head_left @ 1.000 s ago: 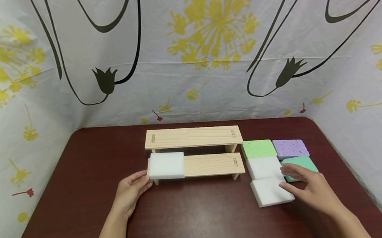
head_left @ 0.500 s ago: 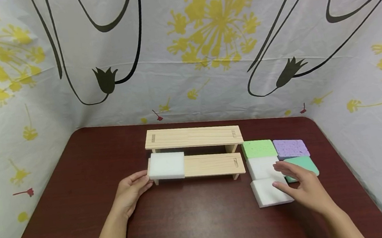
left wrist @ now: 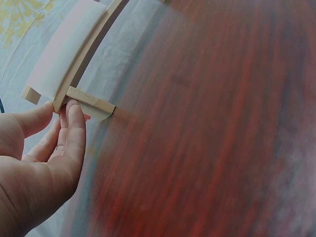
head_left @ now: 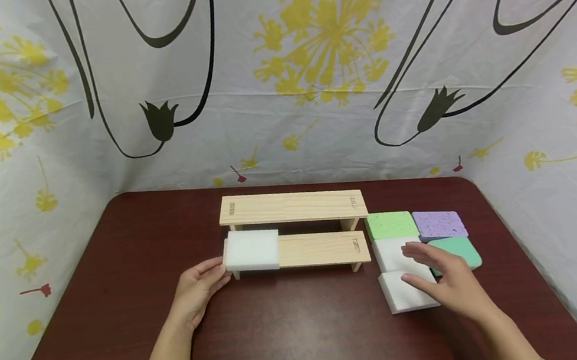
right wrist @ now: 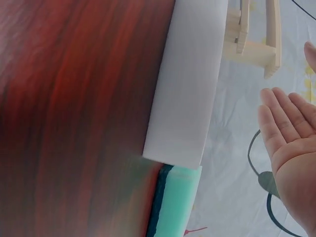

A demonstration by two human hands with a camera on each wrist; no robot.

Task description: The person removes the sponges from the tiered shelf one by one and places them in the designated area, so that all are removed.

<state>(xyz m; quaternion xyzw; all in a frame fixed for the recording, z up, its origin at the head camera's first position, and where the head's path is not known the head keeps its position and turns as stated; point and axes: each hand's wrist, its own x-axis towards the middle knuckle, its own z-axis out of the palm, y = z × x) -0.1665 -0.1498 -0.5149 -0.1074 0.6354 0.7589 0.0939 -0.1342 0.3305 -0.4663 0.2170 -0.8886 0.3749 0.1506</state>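
A two-tier wooden rack [head_left: 317, 248] stands on the table, its back board [head_left: 291, 205] higher than its front one. On the front board's left end lies a white sponge block [head_left: 252, 249]. My left hand [head_left: 197, 291] pinches that end of the board; in the left wrist view the thumb is above and the fingertips [left wrist: 74, 111] below, by a short leg [left wrist: 91, 99]. My right hand [head_left: 450, 286] hovers with extended fingers over two more white sponge blocks, a nearer one [head_left: 405, 294] and a farther one [head_left: 390, 251]. It holds nothing.
Beyond the white blocks lies a light green sponge [head_left: 392, 224], with a purple sponge [head_left: 439, 224] to its right. A teal sponge [head_left: 462, 250] sits partly behind my right hand. A patterned cloth [head_left: 271, 122] hangs around the dark red table [head_left: 155, 231].
My right hand has drifted a little left over the white blocks, uncovering more of the teal sponge. My left hand and the rack have stayed in place.
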